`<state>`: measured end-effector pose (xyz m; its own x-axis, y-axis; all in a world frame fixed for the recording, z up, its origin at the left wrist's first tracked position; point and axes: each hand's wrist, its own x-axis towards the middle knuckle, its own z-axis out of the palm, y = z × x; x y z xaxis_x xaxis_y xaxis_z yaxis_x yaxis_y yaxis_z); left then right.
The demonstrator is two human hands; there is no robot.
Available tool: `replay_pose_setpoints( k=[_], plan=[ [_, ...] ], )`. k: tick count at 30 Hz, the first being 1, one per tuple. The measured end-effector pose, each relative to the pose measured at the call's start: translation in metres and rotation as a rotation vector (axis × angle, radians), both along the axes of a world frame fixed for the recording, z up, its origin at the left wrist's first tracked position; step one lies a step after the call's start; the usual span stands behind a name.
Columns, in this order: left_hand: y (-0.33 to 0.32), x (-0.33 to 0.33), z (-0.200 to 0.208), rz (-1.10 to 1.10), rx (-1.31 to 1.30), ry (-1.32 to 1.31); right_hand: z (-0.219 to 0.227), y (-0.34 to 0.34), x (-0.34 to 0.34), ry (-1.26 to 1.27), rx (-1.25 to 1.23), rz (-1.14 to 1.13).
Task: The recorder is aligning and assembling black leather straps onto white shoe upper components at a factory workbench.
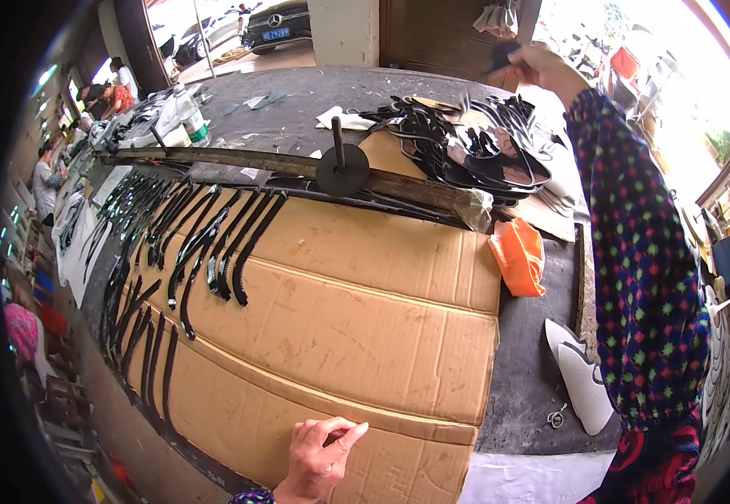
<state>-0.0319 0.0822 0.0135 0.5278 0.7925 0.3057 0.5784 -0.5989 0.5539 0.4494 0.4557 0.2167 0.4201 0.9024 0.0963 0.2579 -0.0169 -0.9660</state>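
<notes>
Low in the view, my left hand (319, 458) hovers over or rests on a flattened cardboard sheet (340, 328). Its fingers are curled, thumb near the forefinger, and nothing shows in them. My right arm, in a dotted dark sleeve, reaches to the far right. There my right hand (541, 67) is closed on a small dark piece (504, 55), blurred and too unclear to name. Beneath that hand lies a tangled heap of black curved strips (465, 143). More black strips (243, 244) lie side by side along the left of the cardboard.
A long bar (239, 160) with a dark disc (342, 172) and upright rod crosses the table behind the cardboard. Orange cloth or bag (519, 256), white curved pieces (581, 378) and a small metal ring (556, 416) lie right. A plastic bottle (190, 116) stands back left; people work beyond.
</notes>
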Motion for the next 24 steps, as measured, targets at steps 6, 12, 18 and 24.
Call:
replay_pose_setpoints(
  k=[6, 12, 18, 24],
  plan=[
    [0.002, -0.001, -0.012, 0.028, 0.056, -0.039, 0.035, 0.018, -0.013, 0.273, 0.431, 0.080],
    [0.001, -0.002, -0.013, 0.021, 0.038, -0.078, -0.084, -0.010, 0.066, 0.338, 0.256, 0.152],
    [0.003, -0.002, -0.013, 0.032, 0.004, -0.046, -0.199, -0.069, 0.056, 0.346, -0.336, 0.036],
    [0.001, 0.002, -0.011, 0.030, -0.042, -0.067, -0.143, -0.140, 0.053, -0.245, -0.384, -0.175]
  ],
)
